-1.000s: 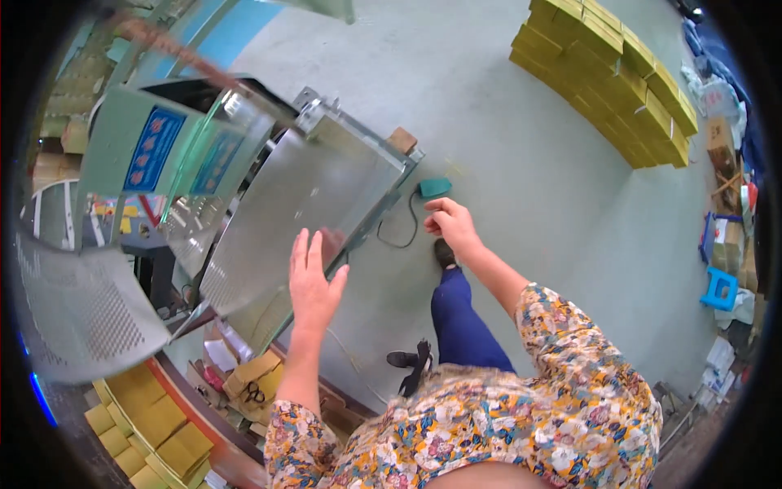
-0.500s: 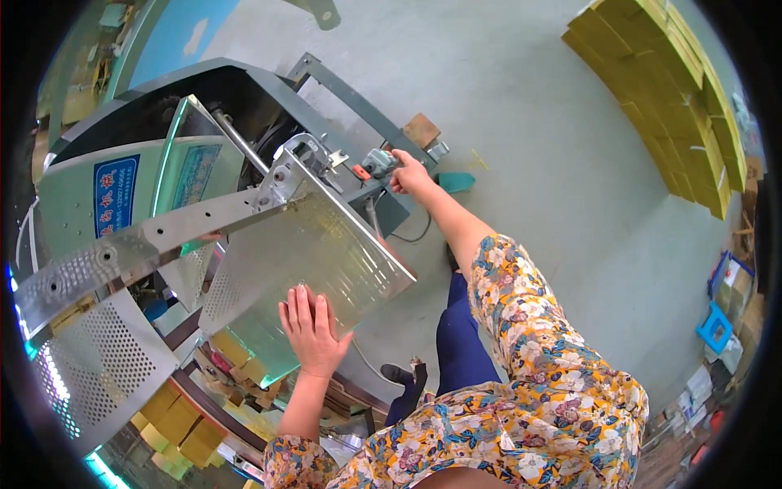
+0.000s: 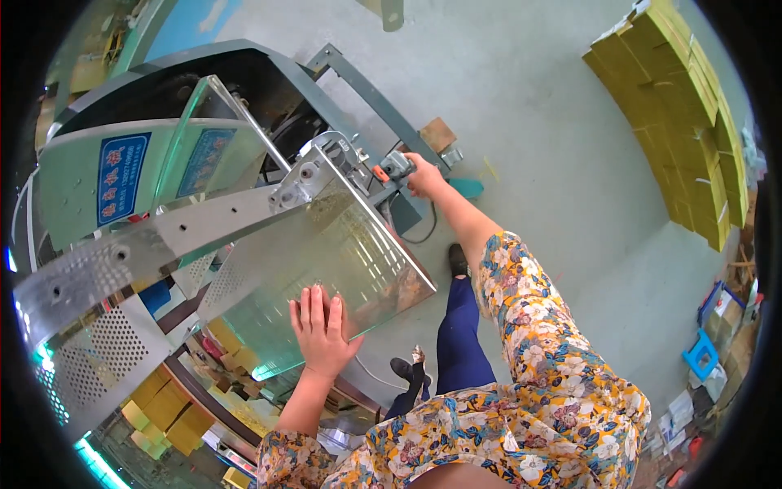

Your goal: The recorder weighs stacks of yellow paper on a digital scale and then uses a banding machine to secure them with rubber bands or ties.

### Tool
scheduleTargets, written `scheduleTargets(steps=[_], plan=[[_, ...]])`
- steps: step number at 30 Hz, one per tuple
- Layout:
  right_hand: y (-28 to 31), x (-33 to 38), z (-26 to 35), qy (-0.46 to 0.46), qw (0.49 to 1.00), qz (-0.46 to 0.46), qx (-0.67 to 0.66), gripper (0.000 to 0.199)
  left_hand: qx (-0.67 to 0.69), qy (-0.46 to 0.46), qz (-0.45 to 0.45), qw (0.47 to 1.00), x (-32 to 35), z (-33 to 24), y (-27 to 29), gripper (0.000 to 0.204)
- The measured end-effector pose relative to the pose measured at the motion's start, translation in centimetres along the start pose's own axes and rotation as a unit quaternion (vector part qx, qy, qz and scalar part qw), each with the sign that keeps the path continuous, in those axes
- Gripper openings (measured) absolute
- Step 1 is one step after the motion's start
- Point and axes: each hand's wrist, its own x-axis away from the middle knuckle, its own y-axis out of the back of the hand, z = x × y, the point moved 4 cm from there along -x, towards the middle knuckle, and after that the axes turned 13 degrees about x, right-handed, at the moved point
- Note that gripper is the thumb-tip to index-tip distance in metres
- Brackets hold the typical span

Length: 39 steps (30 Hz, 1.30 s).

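Note:
My left hand lies flat with fingers spread on the lower edge of a clear hinged guard panel on a large grey-green machine. My right hand reaches out to the panel's far corner and grips a small grey handle with an orange tip. A perforated metal arm runs from the panel's top corner toward the left.
Stacks of flattened yellow cartons lie on the concrete floor at the upper right. More yellow boxes sit under the machine at lower left. A blue stool and clutter stand at the right edge. My feet stand beside the machine's base.
The view swung left toward the machine. My right hand rose from a teal object on the floor to the grey handle. My left hand stayed on the clear panel.

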Motion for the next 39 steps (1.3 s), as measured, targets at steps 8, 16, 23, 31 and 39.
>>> scheduleTargets(steps=[8, 16, 23, 31, 39], plan=[[-4.9, 11.8, -15.1, -0.135, 0.912, 0.035, -0.385, 0.043, 0.088, 0.002, -0.029, 0.996, -0.9, 0.4, 2.2, 0.099], [-11.2, 33.8, -15.5, -0.031, 0.969, 0.242, 0.05, 0.033, 0.23, 0.1, -0.114, 0.961, 4.3, -3.4, 1.4, 0.071], [-17.5, 34.8, -10.0, 0.215, 0.869, 0.336, 0.294, 0.032, 0.338, 0.233, -0.318, 0.854, 31.1, -3.0, 2.7, 0.051], [-37.9, 42.4, -3.3, 0.072, 0.877, 0.394, 0.267, 0.041, -0.051, 0.558, -0.493, 0.665, 68.8, -0.5, 8.7, 0.03], [-56.5, 60.6, 3.2, 0.247, 0.727, 0.544, 0.338, 0.038, -0.102, 0.671, -0.287, 0.676, 77.0, 10.2, 8.9, 0.044]])
